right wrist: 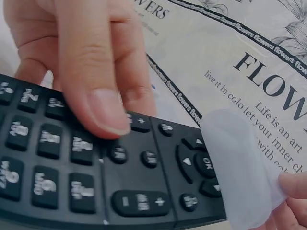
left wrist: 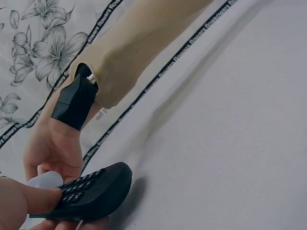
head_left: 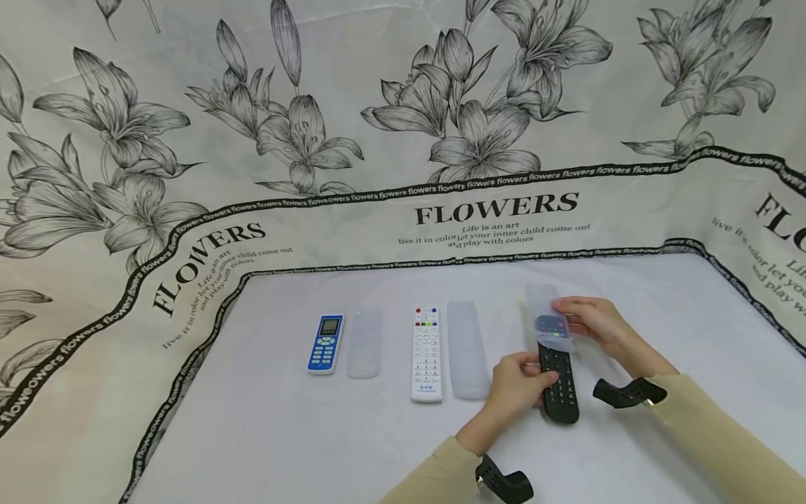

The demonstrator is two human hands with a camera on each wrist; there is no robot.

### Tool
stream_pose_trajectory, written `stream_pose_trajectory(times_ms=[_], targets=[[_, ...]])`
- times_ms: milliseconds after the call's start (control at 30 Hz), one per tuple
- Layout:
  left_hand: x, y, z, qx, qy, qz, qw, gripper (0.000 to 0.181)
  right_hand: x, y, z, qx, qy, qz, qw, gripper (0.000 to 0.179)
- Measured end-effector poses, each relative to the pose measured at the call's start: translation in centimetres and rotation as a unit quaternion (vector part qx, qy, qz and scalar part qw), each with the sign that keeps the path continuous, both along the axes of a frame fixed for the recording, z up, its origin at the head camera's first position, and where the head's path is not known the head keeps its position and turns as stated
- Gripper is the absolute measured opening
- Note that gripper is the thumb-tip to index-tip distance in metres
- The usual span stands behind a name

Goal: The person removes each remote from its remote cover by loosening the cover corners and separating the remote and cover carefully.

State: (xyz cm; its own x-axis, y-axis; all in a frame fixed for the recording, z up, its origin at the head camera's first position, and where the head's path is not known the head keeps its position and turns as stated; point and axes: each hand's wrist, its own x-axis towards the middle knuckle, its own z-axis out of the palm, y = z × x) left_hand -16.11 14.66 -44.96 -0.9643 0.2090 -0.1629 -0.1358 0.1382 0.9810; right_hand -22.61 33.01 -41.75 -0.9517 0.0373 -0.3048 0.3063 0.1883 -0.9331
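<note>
A black remote control (head_left: 559,392) is held by my left hand (head_left: 513,385), with the thumb on its buttons and the other fingers beneath, as the left wrist view shows. Over the remote's far end sits a translucent plastic sleeve (head_left: 541,297); coloured buttons show through it. My right hand (head_left: 595,323) pinches the sleeve by its right side. In the right wrist view, the sleeve's mouth (right wrist: 235,167) reaches the remote beside the OK button, and the number keys lie bare. The left wrist view shows the remote's near end (left wrist: 112,189) raised above the cloth.
Left of my hands lie a white remote (head_left: 427,357) and a long translucent sleeve (head_left: 467,350) side by side. Farther left are a small blue-and-white remote (head_left: 325,344) and a shorter sleeve (head_left: 364,344). A white cloth (head_left: 264,420) covers the table, with flower-printed fabric (head_left: 352,234) behind.
</note>
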Motion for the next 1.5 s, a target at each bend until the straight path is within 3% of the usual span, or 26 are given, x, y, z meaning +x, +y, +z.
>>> stream_pose_trajectory(times_ms=[100,167,367,567,767,933,1133,1333,1500], targets=[[0.0,0.1,-0.2,-0.011,0.005,0.005,0.9999,0.021,-0.2,0.2,-0.1,0.022,-0.011,0.004,0.9997,0.057],[0.0,0.2,-0.2,-0.019,0.012,0.01,0.9997,0.021,-0.3,0.2,-0.1,0.028,-0.012,0.008,0.9995,0.067],[0.0,0.3,0.1,-0.038,0.021,0.008,0.999,0.022,-0.3,0.3,-0.4,0.022,0.009,-0.014,0.9996,0.053],[0.1,0.2,0.2,-0.03,0.004,-0.002,0.9995,0.021,-0.2,0.7,-0.7,0.037,0.023,-0.031,0.9986,0.058],[-0.1,-0.1,0.0,-0.028,0.004,0.0,0.9996,0.016,-0.5,1.2,-0.7,0.038,0.035,-0.051,0.9974,0.037],[-0.5,0.1,0.0,-0.019,0.005,0.014,0.9997,0.017,-0.4,1.3,-0.6,0.008,0.043,-0.055,0.9975,0.006],[-1.0,0.7,0.1,-0.025,0.01,0.036,0.999,0.021,-0.2,1.0,-0.1,0.0,0.045,-0.052,0.9976,0.007],[-1.5,1.0,0.1,-0.079,0.048,0.045,0.9947,0.023,0.3,0.6,0.2,-0.014,0.049,-0.051,0.9974,0.013],[-1.9,1.1,-0.1,-0.154,0.111,0.058,0.9802,0.027,0.6,0.4,0.3,-0.015,0.052,-0.054,0.9971,0.017]])
